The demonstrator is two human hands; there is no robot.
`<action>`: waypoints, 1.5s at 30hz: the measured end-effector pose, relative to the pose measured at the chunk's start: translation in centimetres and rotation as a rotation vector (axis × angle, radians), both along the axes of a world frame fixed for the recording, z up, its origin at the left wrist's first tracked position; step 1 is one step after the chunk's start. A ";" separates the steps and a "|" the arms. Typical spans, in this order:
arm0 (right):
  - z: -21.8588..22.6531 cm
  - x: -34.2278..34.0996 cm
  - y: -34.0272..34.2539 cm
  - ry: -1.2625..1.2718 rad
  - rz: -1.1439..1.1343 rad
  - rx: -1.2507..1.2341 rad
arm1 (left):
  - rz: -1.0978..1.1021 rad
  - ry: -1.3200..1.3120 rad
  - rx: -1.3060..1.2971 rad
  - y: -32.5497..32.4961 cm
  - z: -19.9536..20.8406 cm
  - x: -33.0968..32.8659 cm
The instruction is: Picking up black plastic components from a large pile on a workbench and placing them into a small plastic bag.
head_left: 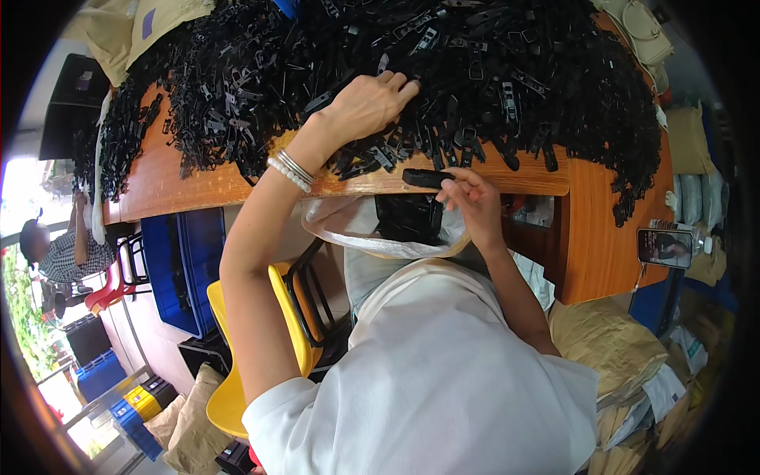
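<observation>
A big heap of small black plastic clip-like parts (507, 95) covers the far part of the table. My left hand (370, 104), with bracelets on its wrist, lies on the near side of this heap. Its fingers curl down among the parts, and I cannot make out what they hold. At the table's front edge my right hand (475, 204) pinches an oblong black plastic piece (426, 177) between thumb and fingers. Just below that piece, a white sack (336, 231) hangs open over my lap, with black parts (408, 218) inside.
The wooden table (606, 245) curves around me. On its right side a phone (665, 247) stands propped. A yellow chair (226, 356) and a blue crate (178, 273) are to my left. Brown bags (606, 344) pile up at the right. Another person (71, 253) sits far left.
</observation>
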State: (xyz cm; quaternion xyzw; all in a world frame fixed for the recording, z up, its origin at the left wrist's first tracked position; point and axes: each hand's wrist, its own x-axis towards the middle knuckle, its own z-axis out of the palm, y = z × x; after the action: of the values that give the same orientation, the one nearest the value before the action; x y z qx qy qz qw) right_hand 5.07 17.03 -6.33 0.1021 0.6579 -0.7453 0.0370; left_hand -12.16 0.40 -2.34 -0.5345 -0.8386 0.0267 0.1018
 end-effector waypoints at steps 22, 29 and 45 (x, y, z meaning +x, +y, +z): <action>-1.2 0.1 -0.6 0.127 -0.033 0.018 | 0.476 -0.731 1.342 -1.3 -1.1 2.7; -0.5 0.6 -0.4 0.269 -0.046 -0.040 | 0.454 -1.007 1.882 -1.8 0.7 5.0; 5.3 1.4 1.0 0.328 0.055 -0.005 | 0.477 -1.634 1.570 -1.7 1.6 13.8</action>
State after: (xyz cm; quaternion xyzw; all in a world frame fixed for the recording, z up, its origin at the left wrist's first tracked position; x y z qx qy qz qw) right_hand 6.45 18.01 -1.01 -0.0391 0.6556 -0.7524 -0.0505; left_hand 1.65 -1.30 -0.73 -0.0101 -0.5198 -0.8362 -0.1743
